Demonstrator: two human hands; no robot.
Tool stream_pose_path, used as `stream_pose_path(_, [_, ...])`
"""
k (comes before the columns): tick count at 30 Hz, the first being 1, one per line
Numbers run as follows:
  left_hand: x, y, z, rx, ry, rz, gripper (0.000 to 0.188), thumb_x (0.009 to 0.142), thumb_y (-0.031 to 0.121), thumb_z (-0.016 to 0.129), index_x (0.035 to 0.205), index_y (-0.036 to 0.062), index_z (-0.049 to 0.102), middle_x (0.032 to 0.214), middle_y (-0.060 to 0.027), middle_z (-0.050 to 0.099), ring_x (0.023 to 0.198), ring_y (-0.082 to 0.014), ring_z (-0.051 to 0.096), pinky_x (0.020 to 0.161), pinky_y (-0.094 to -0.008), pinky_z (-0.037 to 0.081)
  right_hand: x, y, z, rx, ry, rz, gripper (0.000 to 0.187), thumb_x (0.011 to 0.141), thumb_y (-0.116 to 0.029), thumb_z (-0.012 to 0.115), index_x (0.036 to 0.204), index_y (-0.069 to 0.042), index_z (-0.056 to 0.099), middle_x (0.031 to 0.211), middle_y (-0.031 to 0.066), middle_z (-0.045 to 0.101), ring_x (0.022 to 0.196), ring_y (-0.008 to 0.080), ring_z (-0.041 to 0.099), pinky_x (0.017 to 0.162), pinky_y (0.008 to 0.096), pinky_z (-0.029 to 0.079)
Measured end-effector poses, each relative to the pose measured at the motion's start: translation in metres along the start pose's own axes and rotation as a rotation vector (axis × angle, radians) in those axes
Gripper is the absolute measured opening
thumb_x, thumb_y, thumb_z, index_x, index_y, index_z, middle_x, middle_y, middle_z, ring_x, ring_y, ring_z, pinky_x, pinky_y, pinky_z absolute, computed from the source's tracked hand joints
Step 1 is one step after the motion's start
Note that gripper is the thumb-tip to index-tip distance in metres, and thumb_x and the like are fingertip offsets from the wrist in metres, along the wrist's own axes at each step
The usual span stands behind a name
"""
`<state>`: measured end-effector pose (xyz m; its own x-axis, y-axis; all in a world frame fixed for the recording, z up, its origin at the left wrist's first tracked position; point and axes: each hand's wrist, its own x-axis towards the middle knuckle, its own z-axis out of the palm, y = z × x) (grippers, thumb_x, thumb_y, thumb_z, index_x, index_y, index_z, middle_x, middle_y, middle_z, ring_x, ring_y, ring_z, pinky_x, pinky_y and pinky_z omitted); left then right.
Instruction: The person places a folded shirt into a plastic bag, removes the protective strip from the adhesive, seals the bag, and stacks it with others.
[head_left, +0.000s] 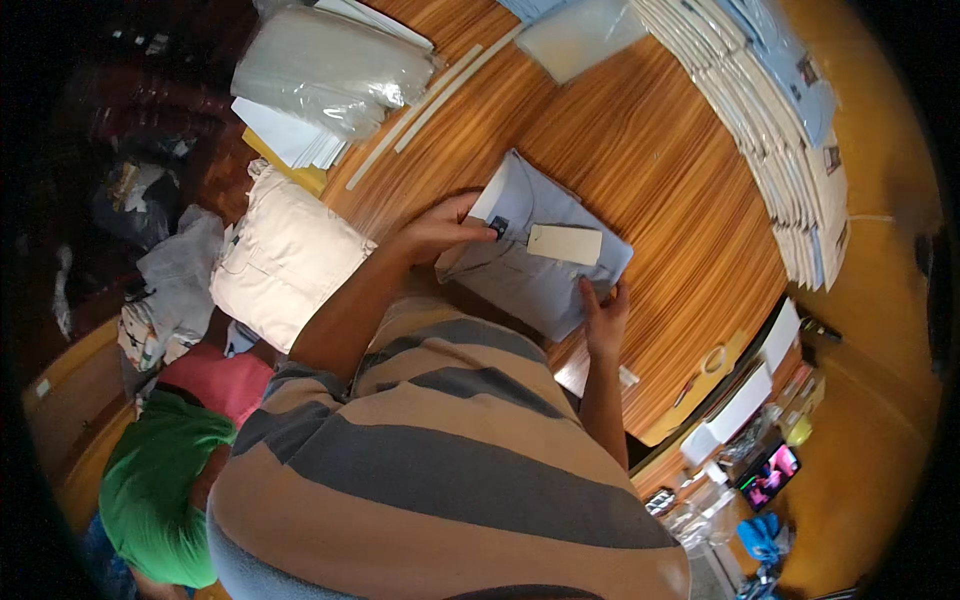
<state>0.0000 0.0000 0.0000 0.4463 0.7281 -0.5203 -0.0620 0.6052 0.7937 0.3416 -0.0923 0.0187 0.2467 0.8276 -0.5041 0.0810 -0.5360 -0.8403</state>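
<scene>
The left hand [437, 232] and right hand [606, 318], thumbs on top, pinch a folded pale-blue garment [525, 287] bearing a cream tag [565, 244].

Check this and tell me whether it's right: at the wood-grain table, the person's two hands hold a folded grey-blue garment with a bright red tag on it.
Not quite: the tag is cream, not bright red, as the head view shows. At the wood-grain table, the left hand and right hand hold the folded grey-blue garment.
</scene>
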Motion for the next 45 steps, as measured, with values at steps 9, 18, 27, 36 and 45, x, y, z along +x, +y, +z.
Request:
stream_pose_path(9, [0.0,-0.008,0.029,0.298,0.15,0.267,0.058,0.096,-0.004,0.07,0.151,-0.002,0.05,0.134,-0.0095,0.068,0.119,-0.0156,0.064,0.102,-0.0308,0.051,0.038,-0.058,0.0,-0.902,-0.185,-1.164,0.047,0.09,-0.022,0.08,0.131,-0.005,0.065,0.134,0.0169,0.067,0.126,0.0368,0.063,0.107,0.0481,0.051])
stream_pose_path(18, [-0.007,-0.008,0.037,0.71,0.307,0.364,0.054,0.105,0.008,0.057,0.155,-0.005,0.043,0.147,-0.029,0.059,0.135,-0.0359,0.058,0.116,-0.0371,0.041,0.045,-0.061,0.007,-0.881,-0.247,-1.218,0.032,0.098,-0.033,0.07,0.12,-0.009,0.071,0.114,0.0114,0.076,0.102,0.0334,0.073,0.093,0.048,0.057])
stream_pose_path(27, [0.0,-0.018,0.031,0.468,0.227,0.329,0.051,0.105,0.007,0.057,0.155,-0.0007,0.047,0.141,-0.0225,0.064,0.129,-0.0279,0.062,0.11,-0.0357,0.045,-0.015,-0.044,-0.018,-1.047,0.163,-0.564,0.054,0.093,-0.04,0.077,0.128,-0.003,0.061,0.103,0.0178,0.076,0.091,0.0408,0.074,0.082,0.0501,0.059])
stream_pose_path(36, [-0.07,-0.054,0.087,0.378,0.334,0.154,0.055,0.099,0.01,0.07,0.15,0.0006,0.052,0.125,-0.0164,0.07,0.107,-0.0214,0.071,0.091,-0.0361,0.057,0.04,-0.025,-0.037,-0.616,0.347,-0.569,0.054,0.093,-0.025,0.079,0.136,-0.002,0.058,0.119,0.025,0.067,0.113,0.0434,0.066,0.092,0.0497,0.056])
stream_pose_path(45, [-0.044,0.012,0.04,1.254,-0.003,0.822,0.058,0.085,0.013,0.085,0.138,0.0072,0.063,0.11,-0.0132,0.071,0.084,-0.0302,0.073,0.075,-0.0378,0.062,-0.096,0.014,-0.044,-0.584,0.058,-0.62,0.053,0.084,-0.02,0.088,0.129,-0.003,0.066,0.117,0.0183,0.067,0.106,0.037,0.069,0.088,0.0426,0.058])
